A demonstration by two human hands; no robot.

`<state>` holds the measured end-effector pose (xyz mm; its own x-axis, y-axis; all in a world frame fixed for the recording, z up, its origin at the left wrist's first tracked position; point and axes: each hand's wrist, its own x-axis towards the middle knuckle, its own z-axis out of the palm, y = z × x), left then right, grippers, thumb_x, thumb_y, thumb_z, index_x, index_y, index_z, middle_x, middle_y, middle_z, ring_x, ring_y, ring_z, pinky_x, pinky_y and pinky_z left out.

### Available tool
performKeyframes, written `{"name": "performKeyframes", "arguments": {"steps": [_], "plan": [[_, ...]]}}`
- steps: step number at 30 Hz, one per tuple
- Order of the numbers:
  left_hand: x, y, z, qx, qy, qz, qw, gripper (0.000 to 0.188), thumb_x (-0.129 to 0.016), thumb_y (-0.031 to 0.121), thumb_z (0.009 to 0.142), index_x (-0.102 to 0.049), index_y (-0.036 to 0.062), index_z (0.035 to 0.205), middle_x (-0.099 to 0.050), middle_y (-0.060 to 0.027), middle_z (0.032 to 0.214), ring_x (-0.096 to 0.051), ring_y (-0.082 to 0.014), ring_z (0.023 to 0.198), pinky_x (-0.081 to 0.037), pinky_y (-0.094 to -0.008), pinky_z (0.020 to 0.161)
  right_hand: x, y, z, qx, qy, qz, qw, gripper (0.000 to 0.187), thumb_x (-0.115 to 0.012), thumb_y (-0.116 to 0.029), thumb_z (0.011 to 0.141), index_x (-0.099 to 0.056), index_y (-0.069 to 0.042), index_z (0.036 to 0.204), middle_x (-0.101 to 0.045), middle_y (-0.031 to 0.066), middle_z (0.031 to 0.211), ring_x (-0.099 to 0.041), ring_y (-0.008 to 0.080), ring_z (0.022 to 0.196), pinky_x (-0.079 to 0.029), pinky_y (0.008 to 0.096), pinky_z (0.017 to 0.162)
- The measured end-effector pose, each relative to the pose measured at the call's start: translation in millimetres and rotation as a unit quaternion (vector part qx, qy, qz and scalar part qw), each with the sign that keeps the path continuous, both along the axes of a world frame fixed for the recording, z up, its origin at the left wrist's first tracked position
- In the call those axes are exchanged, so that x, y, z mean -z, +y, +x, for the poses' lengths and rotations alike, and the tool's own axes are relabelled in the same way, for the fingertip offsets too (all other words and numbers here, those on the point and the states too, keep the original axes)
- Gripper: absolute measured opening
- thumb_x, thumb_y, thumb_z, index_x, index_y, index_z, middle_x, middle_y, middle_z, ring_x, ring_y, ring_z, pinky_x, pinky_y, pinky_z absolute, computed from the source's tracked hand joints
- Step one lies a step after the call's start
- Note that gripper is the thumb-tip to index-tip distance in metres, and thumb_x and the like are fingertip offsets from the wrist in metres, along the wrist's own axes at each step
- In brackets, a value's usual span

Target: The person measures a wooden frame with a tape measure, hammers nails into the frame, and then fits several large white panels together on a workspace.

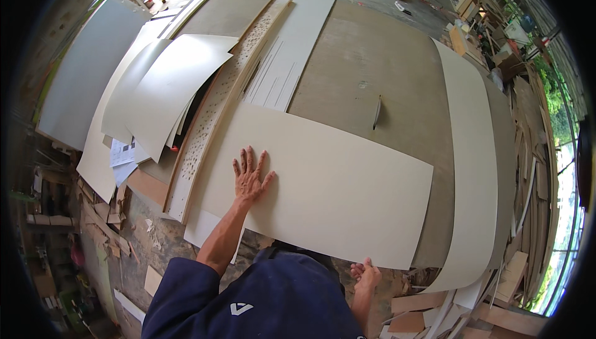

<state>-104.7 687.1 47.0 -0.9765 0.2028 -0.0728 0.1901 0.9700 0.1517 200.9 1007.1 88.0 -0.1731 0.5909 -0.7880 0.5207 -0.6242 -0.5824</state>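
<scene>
A large cream-white sheet (341, 184) lies across the near side of a brown worktable, its long near edge at my body. My left hand (249, 180) rests flat on it, left of the middle, fingers spread. At the near edge, toward the right, my right hand (367, 273) has its fingers curled and closed on the sheet's rim; the fingertips are partly hidden. Left of the sheet runs a long wooden-edged rail (214, 100) with a speckled face. Beyond the sheet, a thin dark blade-like piece (377, 113) stands up from the brown tabletop (372, 53).
A white board with dark slits (292, 53) lies past the sheet. Curled white sheets (180, 69) and printed papers (122, 156) are stacked on the left. A long pale strip (472, 171) bends over the table's right side. Wood offcuts (428, 305) crowd the lower right floor.
</scene>
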Motion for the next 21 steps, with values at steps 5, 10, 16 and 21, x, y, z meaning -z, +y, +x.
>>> {"name": "performKeyframes", "arguments": {"steps": [5, 10, 16, 21], "plan": [[-2.3, 2.4, -10.1, -0.007, -0.005, 0.005, 1.0, 0.072, -0.037, 0.06, 0.095, -0.021, 0.0251, 0.156, -0.003, -0.0155, 0.163, 0.0, -0.034, 0.15, 0.001, -0.0547, 0.119, 29.7, 5.0, -6.9, 0.118, 0.045, 0.041, 0.991, 0.021, -0.071, -0.016, 0.086, -0.064, -0.001, 0.1, -0.065, 0.0069, 0.075, -0.064, 0.0189, 0.062, -0.051, 0.0284, 0.051], [-0.2, 0.2, -12.5, -0.012, -0.008, -0.001, 1.0, 0.072, -0.038, 0.061, 0.095, -0.021, 0.026, 0.156, -0.004, -0.0154, 0.163, 0.0, -0.0336, 0.15, 0.002, -0.0548, 0.119, 33.1, 25.3, -1.7, 0.25, 0.072, 0.042, 0.965, 0.022, -0.078, -0.015, 0.081, -0.064, -0.003, 0.093, -0.063, 0.0067, 0.074, -0.061, 0.016, 0.055, -0.048, 0.0264, 0.046], [-1.8, 11.3, -25.7, 0.0, -0.001, 0.015, 1.0, 0.071, -0.041, 0.057, 0.095, -0.021, 0.025, 0.156, -0.002, -0.0149, 0.163, 0.0, -0.0336, 0.15, 0.002, -0.0535, 0.119, 15.0, 42.0, -21.4, 0.142, -0.026, 0.149, 0.978, 0.028, -0.08, -0.016, 0.079, -0.06, 0.003, 0.088, -0.065, 0.0116, 0.072, -0.062, 0.0185, 0.051, -0.047, 0.0266, 0.04], [-0.2, 15.3, -39.4, 0.0, 0.011, 0.012, 1.0, 0.071, -0.039, 0.058, 0.096, -0.021, 0.0245, 0.156, -0.003, -0.0146, 0.163, 0.0, -0.0335, 0.15, 0.002, -0.0536, 0.119, 3.2, 43.1, -51.3, 0.107, -0.042, 0.192, 0.975, 0.029, -0.079, -0.014, 0.079, -0.058, 0.005, 0.084, -0.066, 0.0151, 0.071, -0.064, 0.0205, 0.049, -0.047, 0.0271, 0.038]]}}
